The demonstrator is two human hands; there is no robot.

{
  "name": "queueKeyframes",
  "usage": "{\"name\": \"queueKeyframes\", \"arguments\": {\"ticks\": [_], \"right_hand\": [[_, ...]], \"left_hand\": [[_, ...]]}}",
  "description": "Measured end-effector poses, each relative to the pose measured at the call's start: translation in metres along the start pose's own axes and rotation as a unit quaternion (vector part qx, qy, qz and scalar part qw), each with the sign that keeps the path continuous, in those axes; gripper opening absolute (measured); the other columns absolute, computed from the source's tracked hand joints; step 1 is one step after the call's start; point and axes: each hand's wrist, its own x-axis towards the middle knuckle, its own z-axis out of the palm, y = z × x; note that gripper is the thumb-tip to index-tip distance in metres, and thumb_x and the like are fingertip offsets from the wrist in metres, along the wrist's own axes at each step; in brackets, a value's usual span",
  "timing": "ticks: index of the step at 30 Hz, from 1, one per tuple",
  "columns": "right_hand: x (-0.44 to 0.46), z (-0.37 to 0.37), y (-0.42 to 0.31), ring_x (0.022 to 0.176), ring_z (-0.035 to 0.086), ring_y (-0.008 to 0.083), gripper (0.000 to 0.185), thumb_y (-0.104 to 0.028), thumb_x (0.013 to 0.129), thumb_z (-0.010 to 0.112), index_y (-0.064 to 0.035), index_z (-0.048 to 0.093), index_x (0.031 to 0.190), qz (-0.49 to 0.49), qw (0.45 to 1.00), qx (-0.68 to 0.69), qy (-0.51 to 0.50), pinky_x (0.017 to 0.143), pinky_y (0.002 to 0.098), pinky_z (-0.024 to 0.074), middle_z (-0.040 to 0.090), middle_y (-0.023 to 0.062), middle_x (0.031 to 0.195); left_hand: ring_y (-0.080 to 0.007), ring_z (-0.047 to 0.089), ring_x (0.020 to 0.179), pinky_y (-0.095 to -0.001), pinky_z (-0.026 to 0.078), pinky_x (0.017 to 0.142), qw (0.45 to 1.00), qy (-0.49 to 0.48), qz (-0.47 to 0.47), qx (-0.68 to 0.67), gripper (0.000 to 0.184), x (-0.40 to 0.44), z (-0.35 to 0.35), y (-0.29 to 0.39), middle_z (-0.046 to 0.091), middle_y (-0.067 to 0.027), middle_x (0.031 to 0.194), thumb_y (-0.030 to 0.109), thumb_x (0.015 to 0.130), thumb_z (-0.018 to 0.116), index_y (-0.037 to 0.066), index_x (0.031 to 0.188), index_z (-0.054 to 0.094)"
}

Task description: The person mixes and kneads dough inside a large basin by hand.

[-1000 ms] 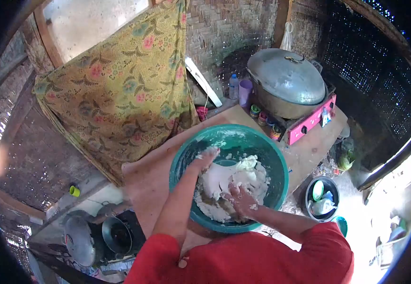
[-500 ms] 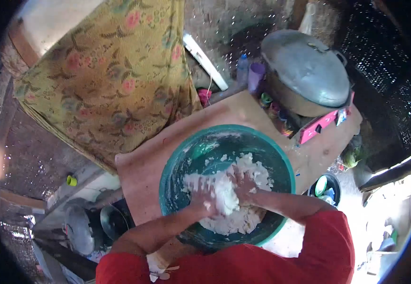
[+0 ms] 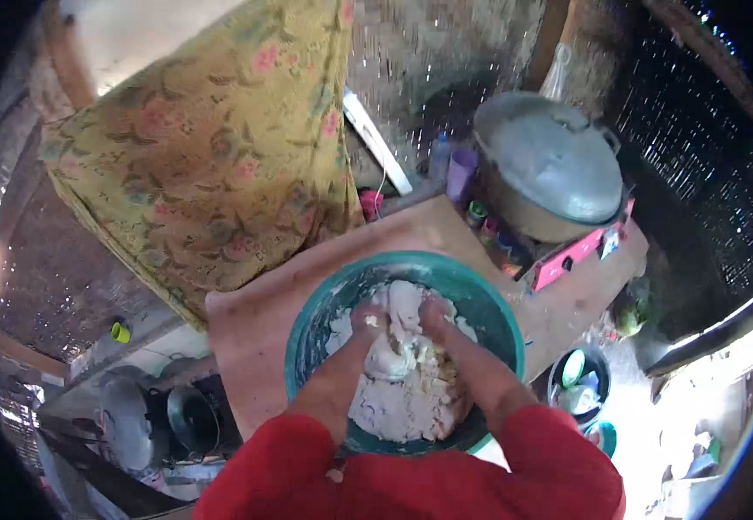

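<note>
A round green basin point(image 3: 300, 381) stands on the table and holds a crumbly white dough point(image 3: 407, 399). Both hands are down inside it. On the left of the mass, my left hand point(image 3: 370, 319) presses into the dough, its fingers sunk in it or hidden. My right hand point(image 3: 434, 317) grips the dough a short way to the right, fingertips also hidden. Between the hands lies a smoother white lump, with looser, broken pieces nearer my body.
A large lidded pot point(image 3: 554, 165) sits on a pink stove point(image 3: 567, 257) at the back right. Near it are a purple cup point(image 3: 460, 176) and a bottle point(image 3: 439, 158). A patterned cloth point(image 3: 212, 156) hangs behind the brown tabletop point(image 3: 255, 355). A black tub point(image 3: 579, 388) stands lower right.
Both hands have moved forward in the basin and apart from each other, now at the far part of the dough. The white lump between them has spread. The camera view has shifted.
</note>
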Motion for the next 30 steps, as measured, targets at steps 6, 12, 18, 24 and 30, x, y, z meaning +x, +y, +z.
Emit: {"name": "queueKeyframes", "arguments": {"ticks": [6, 12, 18, 24, 30], "right_hand": [[-0.122, -0.114, -0.043, 0.123, 0.034, 0.0306, 0.063, -0.037, 0.075, 0.059, -0.0063, 0.041, 0.126, -0.125, 0.943, 0.251, -0.181, 0.102, 0.0418, 0.0260, 0.041, 0.0156, 0.130], [-0.209, -0.020, -0.036, 0.123, 0.028, 0.0422, 0.077, -0.047, 0.066, 0.067, -0.0106, 0.039, 0.128, -0.360, 0.922, -0.039, -0.134, 0.100, 0.0510, 0.0263, 0.028, 0.0211, 0.136], [-0.176, -0.023, -0.091, 0.114, 0.037, 0.0447, 0.086, -0.042, 0.062, 0.069, -0.0060, 0.032, 0.131, -0.153, 0.977, -0.102, -0.109, 0.091, 0.0602, 0.0283, 0.037, 0.0215, 0.129], [-0.090, -0.001, -0.086, 0.105, 0.045, 0.0386, 0.087, -0.033, 0.055, 0.074, -0.0055, 0.036, 0.127, -0.073, 0.992, -0.069, -0.082, 0.088, 0.0502, 0.0360, 0.047, 0.0193, 0.114], [-0.058, 0.059, -0.058, 0.110, 0.046, 0.0317, 0.100, -0.036, 0.053, 0.075, -0.0090, 0.024, 0.135, -0.075, 0.994, -0.072, 0.044, 0.090, 0.0405, 0.0408, 0.042, 0.0187, 0.124]], "left_hand": [[-0.0320, 0.052, 0.103, -0.0403, 0.042, 0.088, 0.971, -0.227, 0.008, -0.074, 0.068, -0.073, -0.078, 0.016, 0.053, -0.0213, 0.112, 0.046, 0.066, 0.067, -0.001, 0.113, 0.051], [-0.0403, 0.023, 0.127, -0.0436, 0.018, 0.105, 0.956, -0.204, 0.209, 0.026, 0.096, -0.201, -0.086, 0.022, 0.024, -0.0235, 0.138, 0.059, 0.063, 0.064, -0.003, 0.129, 0.032], [-0.0384, 0.037, 0.116, -0.0530, 0.034, 0.092, 0.951, -0.225, 0.097, 0.187, 0.094, -0.162, -0.092, 0.057, 0.037, -0.0207, 0.128, 0.058, 0.057, 0.067, 0.003, 0.127, 0.037], [-0.0295, 0.059, 0.082, -0.0400, 0.049, 0.072, 0.970, -0.151, 0.085, 0.171, 0.041, -0.080, -0.048, 0.026, 0.059, -0.0139, 0.095, 0.027, 0.068, 0.059, 0.007, 0.103, 0.055], [-0.0283, 0.061, 0.082, -0.0394, 0.049, 0.070, 0.982, -0.065, 0.056, 0.169, 0.037, -0.068, -0.039, 0.024, 0.060, -0.0147, 0.092, 0.025, 0.070, 0.057, 0.008, 0.102, 0.055]]}}
